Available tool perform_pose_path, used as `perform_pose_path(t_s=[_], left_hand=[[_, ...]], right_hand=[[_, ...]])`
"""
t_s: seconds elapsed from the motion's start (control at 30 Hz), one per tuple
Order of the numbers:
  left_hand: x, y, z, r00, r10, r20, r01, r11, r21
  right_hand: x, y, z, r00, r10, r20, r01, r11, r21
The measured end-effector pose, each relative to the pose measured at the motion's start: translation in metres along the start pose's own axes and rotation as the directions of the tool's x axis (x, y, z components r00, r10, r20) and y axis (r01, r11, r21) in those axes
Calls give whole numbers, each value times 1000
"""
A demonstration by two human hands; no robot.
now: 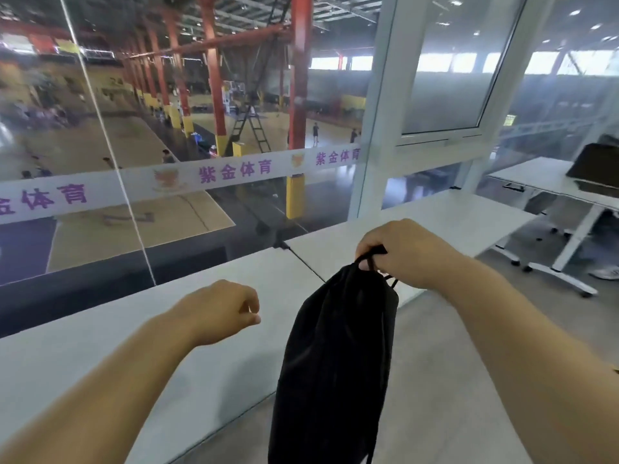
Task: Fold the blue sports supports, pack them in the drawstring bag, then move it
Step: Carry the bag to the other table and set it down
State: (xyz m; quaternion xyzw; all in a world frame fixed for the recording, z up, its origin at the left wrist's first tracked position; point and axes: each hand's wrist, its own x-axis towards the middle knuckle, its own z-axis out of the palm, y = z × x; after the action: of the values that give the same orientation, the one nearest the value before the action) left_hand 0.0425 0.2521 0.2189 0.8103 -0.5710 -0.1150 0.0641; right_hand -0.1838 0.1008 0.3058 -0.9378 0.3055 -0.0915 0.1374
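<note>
A black drawstring bag (335, 363) hangs in the air in front of me, its mouth drawn closed. My right hand (402, 252) grips the bag's cords at its top and carries its weight. My left hand (221, 309) hovers to the left of the bag over the white counter (100, 346), fingers loosely curled and holding nothing. No blue sports supports are visible; the bag's inside is hidden.
The long white counter runs along a glass wall (167, 128) overlooking a sports hall. A white desk (542, 179) with a dark object stands at the right, with wheeled legs on the grey floor (452, 380) below the bag.
</note>
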Motion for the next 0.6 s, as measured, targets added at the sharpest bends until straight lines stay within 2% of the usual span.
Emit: perform_pose_path(t_s=[0.2,0.3,0.37,0.6], left_hand=[[7,110,46,981,165,103,-171,984,52],[17,161,66,952,257,164,-274,958,91],[26,195,78,928,311,203,-336,936,103],[78,324,120,795,523,306,-580,803,136]], right_hand=[[-104,79,-7,980,189,67,-184,981,-68],[-150,114,-10,947,297,125,-274,946,-170],[-178,136,-12,916,368,158,-326,914,-241],[-268,222,-19,764,627,150,-594,775,-216]])
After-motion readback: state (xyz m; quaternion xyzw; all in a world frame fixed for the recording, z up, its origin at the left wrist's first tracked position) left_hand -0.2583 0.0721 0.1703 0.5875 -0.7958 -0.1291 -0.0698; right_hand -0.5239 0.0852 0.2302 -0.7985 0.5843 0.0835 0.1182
